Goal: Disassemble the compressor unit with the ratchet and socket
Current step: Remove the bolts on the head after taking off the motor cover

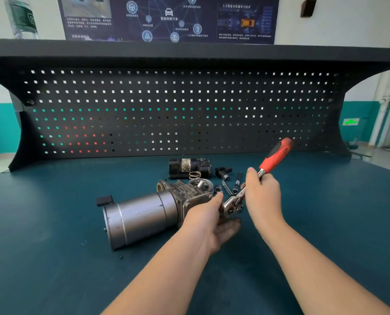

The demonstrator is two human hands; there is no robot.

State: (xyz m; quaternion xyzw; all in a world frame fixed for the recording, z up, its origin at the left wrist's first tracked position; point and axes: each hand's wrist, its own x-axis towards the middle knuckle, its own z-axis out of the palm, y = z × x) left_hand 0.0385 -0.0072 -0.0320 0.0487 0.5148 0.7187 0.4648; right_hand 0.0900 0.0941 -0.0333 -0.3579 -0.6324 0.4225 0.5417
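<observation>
Right hand wrapped around the metal shank of the ratchet, just below the red-and-black grip, fingers curled tight on it. Handle angled up and away to the right; chrome ratchet head low, just right of the compressor unit. Socket under the head hidden, so cannot tell whether seated on a bolt.

Left hand at the near end of the compressor's cast housing, thumb up against the housing beside the ratchet head, fingers spread loosely below with the palm turned up. Cannot tell whether gripping the housing or only touching it.

Compressor unit lying on its side on the dark teal bench mat, near the middle of the bench: smooth grey cylindrical motor can pointing left and toward the viewer, ribbed cast head at the far right end, open round port on top.

Behind it, a black cylindrical component with a brass-coloured spring in front. To the right, a small black fitting, a dark extension bar and a loose socket. Black perforated pegboard across the back.
</observation>
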